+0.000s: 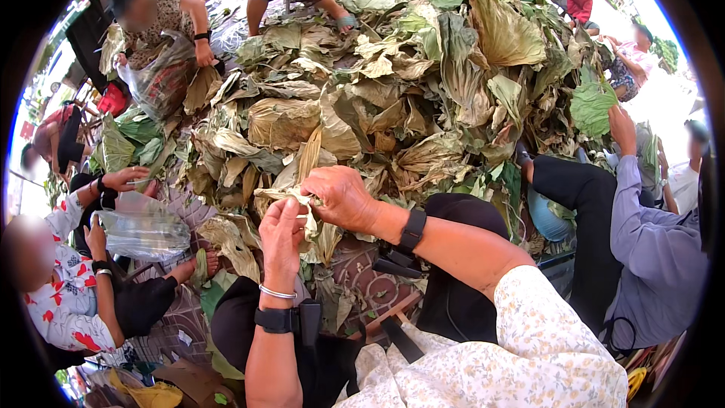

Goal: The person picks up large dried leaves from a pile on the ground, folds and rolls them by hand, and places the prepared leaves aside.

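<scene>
My left hand (283, 235) and my right hand (342, 198) meet in front of me over a large heap of dried lotus-like leaves (283, 122). Between them is a crumpled, pale dried leaf (308, 226), pinched by the fingers of both. The right hand curls over its upper part from the right. From the left, the other thumb and fingertips close on its edge. Part of the leaf is hidden behind the fingers. More dry leaves (229, 243) lie just left of my left hand. Both my wrists carry black straps, and a silver bangle circles the left one.
Several people sit around the heap. At left, a person (68, 294) holds a clear plastic bag (144, 226); beyond, another grips a leaf-filled bag (161, 76). Close on my right, a person in grey (651, 260) raises a green leaf (592, 105). A blue basin (546, 218) stands nearby.
</scene>
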`<state>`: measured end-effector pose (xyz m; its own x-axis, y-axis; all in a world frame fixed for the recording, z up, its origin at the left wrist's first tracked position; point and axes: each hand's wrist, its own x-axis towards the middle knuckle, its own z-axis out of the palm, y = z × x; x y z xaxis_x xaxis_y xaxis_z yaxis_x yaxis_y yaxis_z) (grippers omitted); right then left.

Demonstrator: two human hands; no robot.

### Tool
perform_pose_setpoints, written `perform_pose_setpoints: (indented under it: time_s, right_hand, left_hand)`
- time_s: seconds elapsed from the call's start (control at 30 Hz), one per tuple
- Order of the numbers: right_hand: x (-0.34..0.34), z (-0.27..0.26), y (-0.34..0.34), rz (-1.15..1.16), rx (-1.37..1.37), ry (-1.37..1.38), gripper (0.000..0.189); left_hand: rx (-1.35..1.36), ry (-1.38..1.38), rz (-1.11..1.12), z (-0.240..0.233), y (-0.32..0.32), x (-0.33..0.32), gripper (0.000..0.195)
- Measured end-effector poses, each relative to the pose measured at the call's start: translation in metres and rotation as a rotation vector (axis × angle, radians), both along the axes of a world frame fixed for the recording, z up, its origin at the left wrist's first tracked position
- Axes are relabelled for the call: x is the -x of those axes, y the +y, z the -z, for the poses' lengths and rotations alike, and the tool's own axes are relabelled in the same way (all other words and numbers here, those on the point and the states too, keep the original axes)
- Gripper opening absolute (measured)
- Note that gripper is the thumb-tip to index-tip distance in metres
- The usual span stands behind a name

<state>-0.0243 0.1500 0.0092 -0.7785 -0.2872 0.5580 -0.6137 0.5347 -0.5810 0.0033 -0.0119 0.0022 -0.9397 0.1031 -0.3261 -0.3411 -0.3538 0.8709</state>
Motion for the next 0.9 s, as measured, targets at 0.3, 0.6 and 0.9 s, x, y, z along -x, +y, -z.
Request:
perform_pose_setpoints:
  time_s: [0.3,0.6,0.9]
  right_hand:
    - [-0.007,0.002,0.002,-0.095,-0.088,-0.074,0.02]
    - [-0.014,0.012,-0.012,-0.093,-0.223,-0.051,0.017]
    - [-0.017,0.013,-0.018,-0.062,-0.187,-0.094,0.015]
  left_hand:
    - [0.376,0.116,0.326,0.001,-0.011,0.009,0.049]
    - [1.454,0.568,0.279,-0.006,0.009,-0.015,0.013]
    - [1.497,0.607,0.245,0.013,0.001,-0.013,0.013]
